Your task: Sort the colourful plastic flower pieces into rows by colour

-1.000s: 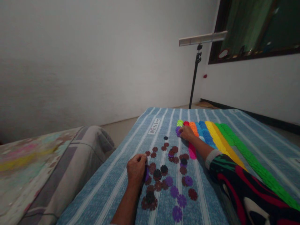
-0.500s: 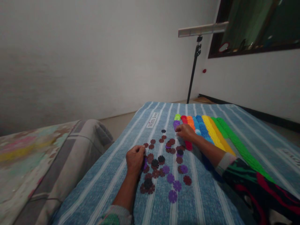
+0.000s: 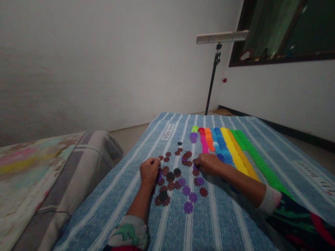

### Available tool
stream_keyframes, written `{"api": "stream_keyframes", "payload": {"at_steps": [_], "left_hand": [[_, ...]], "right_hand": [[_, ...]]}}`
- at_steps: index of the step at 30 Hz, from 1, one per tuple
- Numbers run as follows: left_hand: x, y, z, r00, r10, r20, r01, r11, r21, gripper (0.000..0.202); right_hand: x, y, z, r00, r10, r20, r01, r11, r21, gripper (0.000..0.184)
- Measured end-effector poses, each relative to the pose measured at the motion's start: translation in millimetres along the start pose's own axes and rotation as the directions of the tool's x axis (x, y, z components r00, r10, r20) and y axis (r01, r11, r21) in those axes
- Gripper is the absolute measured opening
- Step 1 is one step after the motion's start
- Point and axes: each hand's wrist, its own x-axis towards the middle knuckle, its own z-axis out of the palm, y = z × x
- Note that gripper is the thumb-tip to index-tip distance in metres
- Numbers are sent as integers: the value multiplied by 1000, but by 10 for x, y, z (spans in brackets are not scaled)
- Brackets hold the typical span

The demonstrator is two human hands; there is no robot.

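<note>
My left hand (image 3: 150, 172) rests at the left edge of a loose scatter of flower-shaped plastic discs. Its fingers are curled and closed; what lies in them is hidden. My right hand (image 3: 209, 164) reaches in from the right, its fingertips pinched together at the scatter's right side beside a brown disc (image 3: 188, 154). Whether a disc is between them cannot be made out. Around and between the hands lie brown, black (image 3: 177, 172) and purple discs (image 3: 188, 207), some overlapping. Beyond my right hand, a short row of purple discs (image 3: 193, 138) adjoins light-green discs (image 3: 194, 129).
Long overlapping rows of discs run along the right: pink-red (image 3: 203, 141), orange (image 3: 209, 139), blue (image 3: 222, 146), yellow (image 3: 232, 150) and green (image 3: 261, 164). Striped blue cloth (image 3: 120, 195) covers the table. A draped surface (image 3: 86, 167) stands left; a light stand (image 3: 212, 76) stands behind.
My right hand has moved from the purple row back toward me to the scattered discs. My left hand stays at the scatter's left edge. The view has shifted slightly.
</note>
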Motion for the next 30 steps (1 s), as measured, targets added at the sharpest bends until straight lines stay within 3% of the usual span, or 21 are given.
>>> {"api": "stream_keyframes", "payload": {"at_steps": [8, 12, 19, 30], "left_hand": [[8, -4, 6, 1000, 16, -7, -16, 1000, 12, 33], [0, 19, -3, 1000, 6, 2, -6, 1000, 20, 34], [5, 10, 10, 1000, 6, -7, -5, 999, 40, 34], [-6, 34, -1, 1000, 17, 6, -18, 998, 66, 34]], "right_hand": [[-137, -40, 100, 998, 34, -58, -29, 996, 82, 26], [-199, -57, 139, 999, 32, -21, -30, 995, 95, 17], [-116, 20, 81, 995, 64, -82, -50, 985, 166, 21], [53, -13, -25, 997, 67, 27, -69, 994, 89, 19]]}}
